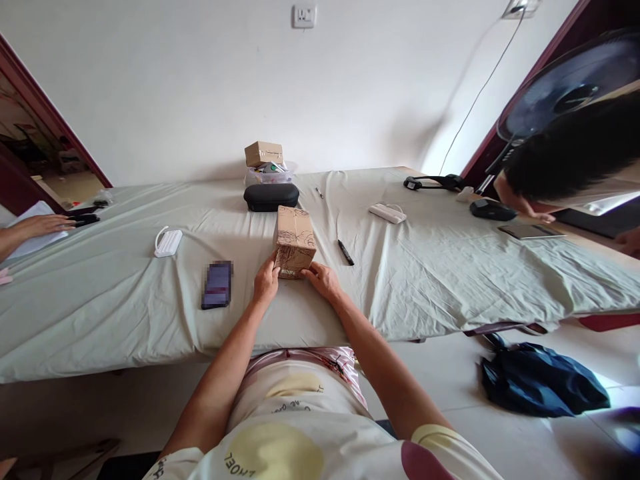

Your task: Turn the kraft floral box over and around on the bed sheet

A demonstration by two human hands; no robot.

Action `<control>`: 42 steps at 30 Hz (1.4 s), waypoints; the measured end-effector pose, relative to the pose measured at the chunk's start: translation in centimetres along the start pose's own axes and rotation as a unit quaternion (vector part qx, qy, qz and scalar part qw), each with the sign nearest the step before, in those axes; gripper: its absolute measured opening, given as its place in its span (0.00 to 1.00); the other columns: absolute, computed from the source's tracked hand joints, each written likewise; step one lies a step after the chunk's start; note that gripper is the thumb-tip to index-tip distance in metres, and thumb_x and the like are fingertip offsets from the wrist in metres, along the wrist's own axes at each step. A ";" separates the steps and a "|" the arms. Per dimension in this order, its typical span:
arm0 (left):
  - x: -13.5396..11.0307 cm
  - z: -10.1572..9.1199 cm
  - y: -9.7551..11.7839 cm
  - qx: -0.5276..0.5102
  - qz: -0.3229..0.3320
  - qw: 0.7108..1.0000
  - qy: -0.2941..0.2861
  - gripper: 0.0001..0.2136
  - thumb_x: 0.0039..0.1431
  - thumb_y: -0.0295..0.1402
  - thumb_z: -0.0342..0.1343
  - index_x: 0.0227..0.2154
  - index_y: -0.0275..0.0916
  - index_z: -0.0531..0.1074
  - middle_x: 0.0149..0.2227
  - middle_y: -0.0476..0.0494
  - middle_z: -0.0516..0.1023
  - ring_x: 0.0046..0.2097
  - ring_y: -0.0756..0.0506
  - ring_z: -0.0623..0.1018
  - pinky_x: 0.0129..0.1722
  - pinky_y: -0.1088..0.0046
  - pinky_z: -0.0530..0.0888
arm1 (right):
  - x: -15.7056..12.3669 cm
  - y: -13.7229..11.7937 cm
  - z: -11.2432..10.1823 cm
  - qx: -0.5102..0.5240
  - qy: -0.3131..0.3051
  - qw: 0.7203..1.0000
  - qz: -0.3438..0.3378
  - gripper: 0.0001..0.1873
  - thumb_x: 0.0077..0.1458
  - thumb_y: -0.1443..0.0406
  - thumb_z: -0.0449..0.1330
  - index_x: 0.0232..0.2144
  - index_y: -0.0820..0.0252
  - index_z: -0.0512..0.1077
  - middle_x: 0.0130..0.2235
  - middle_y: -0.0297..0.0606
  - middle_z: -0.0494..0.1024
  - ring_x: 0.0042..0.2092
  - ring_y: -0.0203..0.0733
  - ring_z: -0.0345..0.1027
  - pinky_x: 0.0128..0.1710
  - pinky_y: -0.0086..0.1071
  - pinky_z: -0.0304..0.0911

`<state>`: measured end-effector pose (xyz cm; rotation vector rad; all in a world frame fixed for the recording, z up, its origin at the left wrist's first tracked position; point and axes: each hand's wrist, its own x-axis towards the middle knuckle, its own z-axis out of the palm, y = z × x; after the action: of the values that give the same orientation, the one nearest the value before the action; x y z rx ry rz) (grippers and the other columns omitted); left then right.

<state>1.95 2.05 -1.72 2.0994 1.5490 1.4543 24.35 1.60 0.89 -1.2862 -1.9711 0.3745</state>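
Observation:
A small cardboard box (296, 243) with dark pen drawings on its top and front stands on the cloth-covered table (310, 313) before me. My left hand (266, 283) grips its lower left side, the thumb near the front edge. At the lower right front corner, my right hand (324, 280) holds the box too, with some fingers hidden behind it. A black marker (345, 253) lies to the right of the box. To the left of my left hand lies a phone (217, 285) with a blurred screen.
Behind the box sit a black case (271, 197), a plastic basket (287, 175) and another carton (263, 154). White devices (169, 243) lie left and right. Another person's hand (43, 227) shows at left; a person leans in at right near a tablet (531, 231).

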 end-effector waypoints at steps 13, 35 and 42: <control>0.6 -1.7 0.9 0.021 0.109 0.980 0.166 0.19 0.73 0.38 0.44 0.56 0.41 0.76 0.54 0.34 0.77 0.57 0.42 0.77 0.62 0.61 0.71 | 0.5 0.9 0.5 0.076 0.203 0.976 -0.038 0.38 0.60 0.42 0.61 0.64 0.53 0.63 0.56 0.49 0.74 0.46 0.50 0.74 0.41 0.43 0.73; 0.3 -1.1 2.8 0.063 0.210 0.963 0.155 0.13 0.71 0.32 0.50 0.48 0.45 0.80 0.51 0.37 0.76 0.56 0.42 0.74 0.58 0.60 0.73 | -0.4 -1.9 0.2 -0.196 0.206 0.941 -0.184 0.14 0.67 0.60 0.60 0.54 0.47 0.76 0.60 0.43 0.71 0.63 0.54 0.61 0.61 0.47 0.57; 0.4 -1.0 2.8 0.052 0.187 0.969 0.153 0.13 0.71 0.35 0.49 0.46 0.43 0.79 0.50 0.38 0.76 0.55 0.42 0.75 0.58 0.61 0.73 | 0.2 -1.1 0.4 -0.124 0.267 0.947 -0.124 0.11 0.69 0.60 0.57 0.47 0.50 0.78 0.55 0.42 0.74 0.58 0.50 0.66 0.59 0.45 0.62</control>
<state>3.01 0.67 0.74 2.4244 1.3988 1.9401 23.30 1.31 1.31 -1.1178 -1.7068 -0.3299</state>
